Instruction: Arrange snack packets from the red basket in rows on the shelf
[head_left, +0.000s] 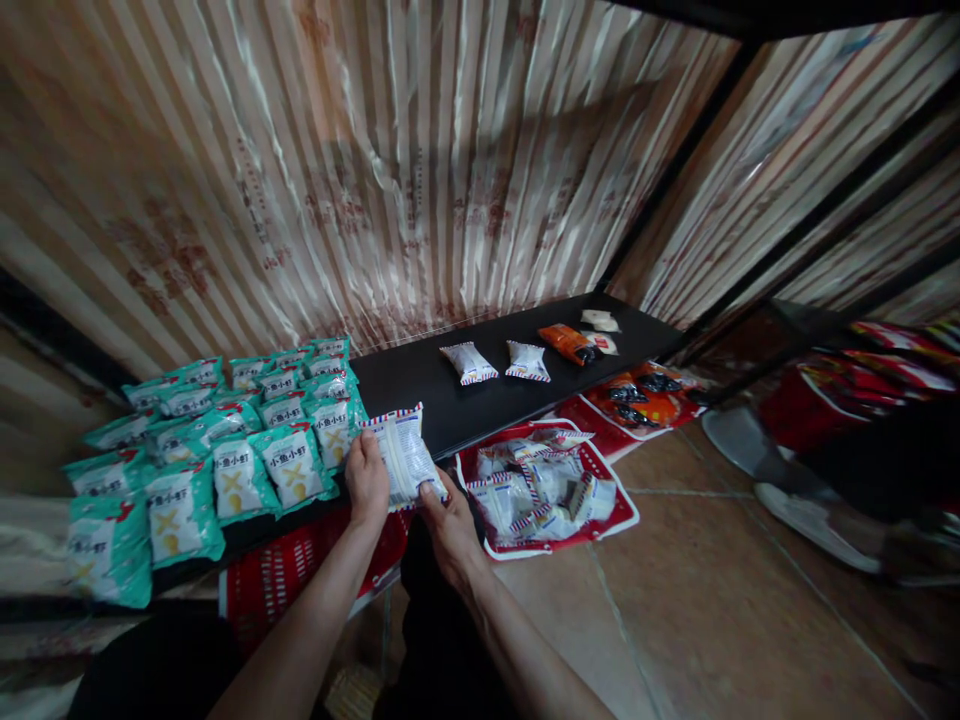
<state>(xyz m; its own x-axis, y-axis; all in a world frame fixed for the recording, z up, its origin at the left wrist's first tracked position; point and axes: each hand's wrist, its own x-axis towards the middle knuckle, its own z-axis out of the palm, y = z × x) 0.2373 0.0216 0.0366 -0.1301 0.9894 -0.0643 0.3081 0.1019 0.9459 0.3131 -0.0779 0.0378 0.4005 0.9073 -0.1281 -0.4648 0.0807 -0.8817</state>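
Note:
A white snack bag with red-and-blue striped ends (405,458) is held between both hands above the front edge of the black shelf (405,385). My left hand (367,478) grips its left side. The fingers of my right hand (448,510) pinch its lower right corner. Two similar white bags (469,363) (528,361) lie apart on the shelf behind. Rows of teal and white snack bags (289,465) stand on the shelf to the left. Just right of my right hand, a red basket (630,515) on the floor holds several striped white bags.
Orange bags (568,344) and small white packets (600,320) lie at the shelf's far right. Another red basket (592,408) holds orange bags. A striped curtain (420,180) hangs behind. A person's shoes (814,525) show at right near a red container (806,410).

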